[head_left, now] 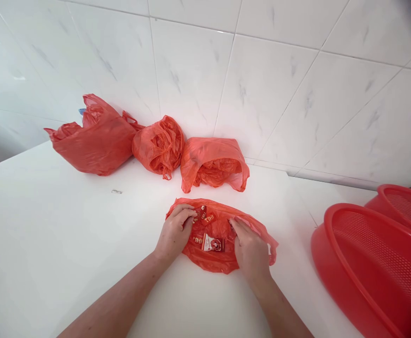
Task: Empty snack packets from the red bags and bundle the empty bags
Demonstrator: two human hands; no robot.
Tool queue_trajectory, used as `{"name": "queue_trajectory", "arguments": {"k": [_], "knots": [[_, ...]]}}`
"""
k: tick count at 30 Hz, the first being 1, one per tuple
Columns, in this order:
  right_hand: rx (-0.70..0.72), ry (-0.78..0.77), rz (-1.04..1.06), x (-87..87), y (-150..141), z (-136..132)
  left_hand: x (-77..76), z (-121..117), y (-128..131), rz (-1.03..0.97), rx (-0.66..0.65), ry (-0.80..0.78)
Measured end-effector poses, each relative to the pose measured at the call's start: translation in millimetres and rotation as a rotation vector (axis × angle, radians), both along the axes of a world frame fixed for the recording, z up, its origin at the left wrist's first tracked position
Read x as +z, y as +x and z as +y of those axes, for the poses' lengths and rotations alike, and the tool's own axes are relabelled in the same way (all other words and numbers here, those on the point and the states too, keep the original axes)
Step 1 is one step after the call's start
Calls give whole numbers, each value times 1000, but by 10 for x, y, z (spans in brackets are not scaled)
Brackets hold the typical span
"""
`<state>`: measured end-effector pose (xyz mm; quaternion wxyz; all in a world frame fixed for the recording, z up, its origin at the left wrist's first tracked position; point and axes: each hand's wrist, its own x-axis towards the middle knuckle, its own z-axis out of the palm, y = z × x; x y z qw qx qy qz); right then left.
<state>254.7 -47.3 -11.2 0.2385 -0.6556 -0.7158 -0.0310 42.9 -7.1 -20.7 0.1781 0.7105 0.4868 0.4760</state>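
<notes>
An opened red plastic bag (212, 267) lies on the white table, with several small red-and-white wrapped packets in it. One packet (213, 243) with a white end rests flat near the bag's front. My left hand (176, 232) reaches over the bag's left side, its fingers pinched at the edge of a dark red packet (201, 212). At the right side of the bag is my right hand (252, 249); its fingers are closed together, and a small dark bit shows at the tips, too hidden to name.
Along the tiled wall stand a full red bag (96, 145), a bundled red bag (159, 145) and a red bag (212, 148) with its mouth facing me. A large red mesh basket (346, 263) stands at right, another red basket (402, 197) behind it. A scrap (117, 191) lies on the table.
</notes>
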Motion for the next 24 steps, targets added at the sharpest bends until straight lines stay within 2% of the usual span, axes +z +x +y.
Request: {"name": "queue_trajectory", "arguments": {"k": [5, 13, 20, 24], "knots": [[-1, -19, -33, 5, -1, 2, 9, -1, 7, -14, 6, 13], [75, -236, -110, 53, -75, 4, 24, 1, 4, -25, -20, 26], [64, -135, -37, 32, -86, -17, 22, -5, 5, -6, 8, 9], [69, -161, 35, 58, -101, -15, 28, -8, 4, -4, 6, 5]]}}
